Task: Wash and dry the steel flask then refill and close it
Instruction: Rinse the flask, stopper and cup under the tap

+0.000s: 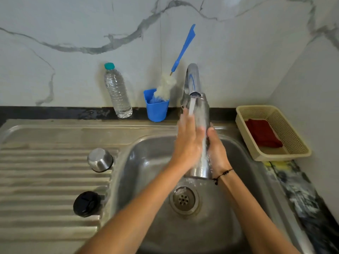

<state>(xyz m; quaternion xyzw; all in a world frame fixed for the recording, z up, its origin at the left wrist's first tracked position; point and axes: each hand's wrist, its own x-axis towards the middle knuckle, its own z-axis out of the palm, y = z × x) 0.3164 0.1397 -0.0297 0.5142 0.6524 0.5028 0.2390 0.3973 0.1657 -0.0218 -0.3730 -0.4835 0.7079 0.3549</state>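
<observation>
Nearest to the camera, two bare forearms are reaching forward over the steel sink (146, 162), above its drain (184, 199). On the ribbed draining board at the left, a black lid (86, 204) is lying, and a little farther a steel cap (100, 159) is standing upside down. Over the basin, the steel flask (200, 140) is standing almost upright, its open mouth just under the tap (191, 77), and water is running down its side. The left hand (189, 142) is pressing flat against the flask's left side with straight fingers. The right hand (216, 149) is gripping the flask from the right, its fingers curled round the body. At the right, a beige basket (297, 143) is holding a red cloth (262, 132). Farther back by the wall, a blue cup (157, 110) is holding a bottle brush (181, 52), and a plastic water bottle (117, 92) is standing to its left.
</observation>
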